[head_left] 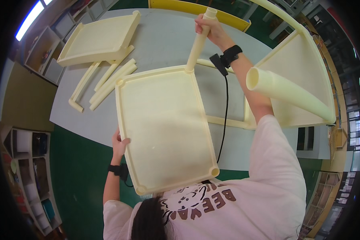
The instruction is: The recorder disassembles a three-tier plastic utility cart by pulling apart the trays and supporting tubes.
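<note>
A cream plastic shelf panel (164, 128) with a raised rim and round corner sockets is tilted in front of me, over the table's near edge. My left hand (119, 145) grips its left side, thumb on the rim and fingers behind it. My right hand (212, 29) is closed around the upper part of a cream plastic tube (197, 50). The tube's lower end meets the panel's far right corner; how deep it sits there I cannot tell. Both wrists wear black straps, and a black cable (227, 116) runs down from the right one.
On the grey table (164, 36), a second panel (100, 38) lies at the far left beside loose tubes (113, 86) and an angled tube piece (84, 86). A partly joined frame with a panel (308, 64) and upright tube (288, 90) stands right. Shelving (30, 176) lines the left.
</note>
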{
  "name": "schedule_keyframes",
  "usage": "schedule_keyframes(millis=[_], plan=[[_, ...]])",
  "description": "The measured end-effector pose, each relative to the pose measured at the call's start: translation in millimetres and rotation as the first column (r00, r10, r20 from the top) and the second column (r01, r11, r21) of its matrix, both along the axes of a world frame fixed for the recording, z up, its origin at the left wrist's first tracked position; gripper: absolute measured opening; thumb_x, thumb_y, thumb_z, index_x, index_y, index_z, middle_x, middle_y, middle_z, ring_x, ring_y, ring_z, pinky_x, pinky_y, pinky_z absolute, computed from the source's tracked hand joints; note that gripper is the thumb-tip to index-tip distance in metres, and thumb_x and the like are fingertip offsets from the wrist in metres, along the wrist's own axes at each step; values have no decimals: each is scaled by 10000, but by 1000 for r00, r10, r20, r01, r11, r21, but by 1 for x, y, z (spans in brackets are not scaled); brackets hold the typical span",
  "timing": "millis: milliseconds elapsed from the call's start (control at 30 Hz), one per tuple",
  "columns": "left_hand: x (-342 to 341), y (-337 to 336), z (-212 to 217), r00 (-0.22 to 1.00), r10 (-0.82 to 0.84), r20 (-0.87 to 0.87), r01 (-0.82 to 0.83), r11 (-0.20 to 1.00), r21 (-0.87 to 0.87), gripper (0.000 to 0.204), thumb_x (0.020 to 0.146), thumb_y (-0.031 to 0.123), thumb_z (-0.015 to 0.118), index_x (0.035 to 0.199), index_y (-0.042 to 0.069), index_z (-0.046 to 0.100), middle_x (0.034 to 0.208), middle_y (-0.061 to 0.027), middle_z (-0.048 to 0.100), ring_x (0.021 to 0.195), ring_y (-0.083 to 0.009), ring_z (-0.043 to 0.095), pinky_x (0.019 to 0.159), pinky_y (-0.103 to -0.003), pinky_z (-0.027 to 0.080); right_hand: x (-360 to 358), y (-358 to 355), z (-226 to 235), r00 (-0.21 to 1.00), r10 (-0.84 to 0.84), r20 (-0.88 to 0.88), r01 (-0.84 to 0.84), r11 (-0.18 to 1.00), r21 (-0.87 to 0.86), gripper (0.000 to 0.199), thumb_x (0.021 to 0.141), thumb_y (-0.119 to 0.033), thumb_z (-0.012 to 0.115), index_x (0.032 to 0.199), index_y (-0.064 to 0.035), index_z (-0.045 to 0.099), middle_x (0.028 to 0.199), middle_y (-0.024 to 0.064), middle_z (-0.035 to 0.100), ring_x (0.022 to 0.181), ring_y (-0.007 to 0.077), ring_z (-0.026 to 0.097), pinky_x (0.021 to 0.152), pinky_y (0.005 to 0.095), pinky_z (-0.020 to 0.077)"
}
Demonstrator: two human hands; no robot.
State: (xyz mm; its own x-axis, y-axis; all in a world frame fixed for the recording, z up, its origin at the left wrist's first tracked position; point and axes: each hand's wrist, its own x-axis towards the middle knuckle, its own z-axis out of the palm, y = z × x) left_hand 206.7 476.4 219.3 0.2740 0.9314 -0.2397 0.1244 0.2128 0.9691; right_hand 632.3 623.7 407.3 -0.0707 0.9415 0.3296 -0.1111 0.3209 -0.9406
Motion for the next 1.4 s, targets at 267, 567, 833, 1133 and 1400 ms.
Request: schedule_keyframes(millis=[267,567,833,1133,1400], plan=[[7,-18,19,996,88,5,-88,995,45,679,532,26,480,1200,0,359,743,-38,547,539,-86,484,476,-197,397,-38,-7,-5,727,-678,-109,682,732,-3,177,618,-8,625,586,-46,455,509,35,466,417,117,445,405,240,353],[-5,-15,7,998,56,-19,-56,998,-8,608,533,22,480,1136,-15,407,734,-52,553,540,-104,501,478,-204,405,-18,-3,14,999,-33,-30,34,999,31,198,599,4,600,563,-66,418,500,17,417,420,118,409,433,240,329],[-6,-5,-6,1000,3,10,-3,1000,0,586,532,17,482,1114,-26,420,753,-74,569,571,-115,535,511,-221,438,-3,11,22,904,407,132,-407,913,-32,191,570,-67,598,568,-81,407,522,24,442,426,122,401,482,254,342],[-37,33,-2,997,-79,-11,79,996,-29,645,516,-1,487,1154,-18,396,795,-57,570,601,-103,529,525,-208,429,13,19,22,863,494,104,-495,869,-15,186,559,-89,598,558,-91,411,500,25,441,415,127,405,505,262,365],[-36,28,4,989,-110,-96,110,994,-6,603,503,-1,490,1102,-36,437,751,-52,556,578,-106,519,508,-212,423,3,20,18,831,551,79,-548,834,-60,166,599,-96,613,577,-83,449,514,23,464,447,120,443,513,269,397]])
